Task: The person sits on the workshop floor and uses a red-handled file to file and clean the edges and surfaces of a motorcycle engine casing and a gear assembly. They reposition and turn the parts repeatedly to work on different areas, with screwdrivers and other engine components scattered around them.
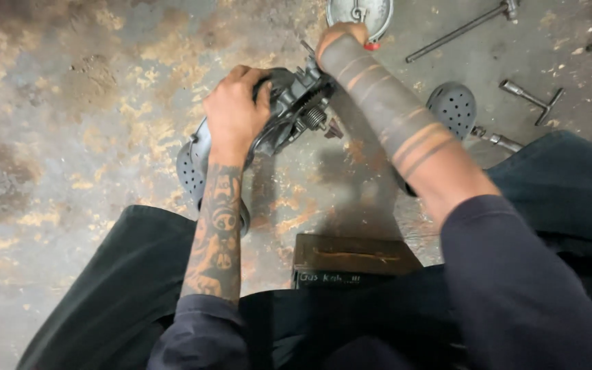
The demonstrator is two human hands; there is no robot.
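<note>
Grey metal makes up the engine part, a lumpy piece with a small coiled spring showing on its side. It sits low over the stained concrete floor, just in front of the person's knees. Its long side runs slanted, from lower left up to upper right. The left hand is wrapped over the left end of the part, with its grip closed tight on it. The right hand is at the top right end of the part, but the arm hides the fingers, so I cannot tell if that grip is shut or apart. A round grey disc with holes peeks out under the left wrist, and another round disc with holes lies to the right of the arm. A round metal dial sits at the top edge. Two T-shaped metal tools, a long one and a short one, lie on the floor to the right, well apart from the part. A dark box sits between the person's legs, with its top closed.
</note>
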